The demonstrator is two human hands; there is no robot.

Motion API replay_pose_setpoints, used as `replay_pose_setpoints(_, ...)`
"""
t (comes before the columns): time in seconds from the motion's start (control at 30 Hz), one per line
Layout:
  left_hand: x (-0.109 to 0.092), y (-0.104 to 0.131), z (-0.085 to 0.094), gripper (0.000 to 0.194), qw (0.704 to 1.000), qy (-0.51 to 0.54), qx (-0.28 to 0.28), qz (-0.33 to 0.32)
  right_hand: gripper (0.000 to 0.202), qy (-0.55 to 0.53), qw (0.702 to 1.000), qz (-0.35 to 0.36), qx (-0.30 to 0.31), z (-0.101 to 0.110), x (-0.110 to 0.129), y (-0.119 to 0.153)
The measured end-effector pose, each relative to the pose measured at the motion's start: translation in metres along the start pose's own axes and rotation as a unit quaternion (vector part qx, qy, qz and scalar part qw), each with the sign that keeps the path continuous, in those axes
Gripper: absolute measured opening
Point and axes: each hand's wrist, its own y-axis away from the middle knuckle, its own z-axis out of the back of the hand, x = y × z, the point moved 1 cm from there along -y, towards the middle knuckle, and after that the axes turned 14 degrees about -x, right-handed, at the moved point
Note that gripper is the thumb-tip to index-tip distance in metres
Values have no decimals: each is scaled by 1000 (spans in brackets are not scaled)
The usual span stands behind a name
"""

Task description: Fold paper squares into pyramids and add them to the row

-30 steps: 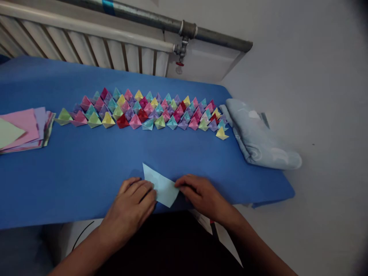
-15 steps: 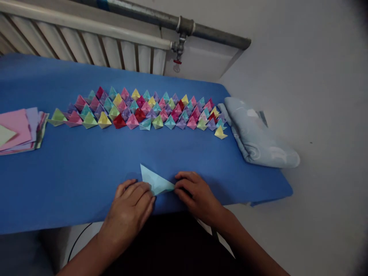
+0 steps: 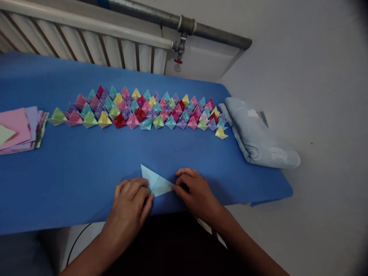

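A light blue sheet of origami paper [image 3: 157,183], folded into a triangle with a crease down its middle, lies near the front edge of the blue table. My left hand [image 3: 130,201] grips its left side, fingers and thumb closed over the edge. At the right corner, the thumb and forefinger of my right hand [image 3: 197,191] pinch the paper's tip. Beyond my hands, several rows of small folded paper boats [image 3: 140,113] stand in pink, green, yellow, red, purple and blue.
A stack of coloured paper squares [image 3: 17,130] lies at the left of the blue table [image 3: 86,165]. On the right is a folded grey-blue cloth [image 3: 255,132] against the wall. A radiator [image 3: 106,50] and a pipe with a valve [image 3: 180,46] run along the back.
The triangle's lower right part now lies flatter, and its middle crease shows more plainly. My right fingers have shifted slightly at the tip; my left hand stays almost in place.
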Motion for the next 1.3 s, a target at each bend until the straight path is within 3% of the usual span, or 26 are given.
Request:
replay_pose_setpoints(0.27,-1,5,4,40,993,-25,26,-115,12,30,999,4,32,7,5,-3)
replay_pose_setpoints(0.43,-3,8,6,29,994,-3,-3,-114,25,100,992,17,72,6,17,3)
replay_pose_setpoints(0.53,-5,8,7,20,995,4,-14,-103,20,115,988,-1,98,6,24,3)
replay_pose_setpoints(0.7,-5,8,8,17,996,3,-15,-86,22,36,986,-71,148,9,27,0)
replay_pose_setpoints(0.97,-1,11,5,18,997,22,-20,-73,8,-36,985,-85,143,6,29,1)
replay_pose_setpoints(1.07,5,14,7,17,998,55,-24,-21,13,-62,985,-98,131,2,31,1)
replay_pose_setpoints(1.17,14,12,10,25,981,130,-41,135,11,-113,980,-125,106,2,32,0)
replay_pose_setpoints(1.23,17,8,11,37,938,213,-22,274,9,-152,975,-135,92,5,34,-1)
replay_pose_setpoints(1.3,18,3,12,41,875,301,26,378,9,-180,970,-137,86,8,37,-2)
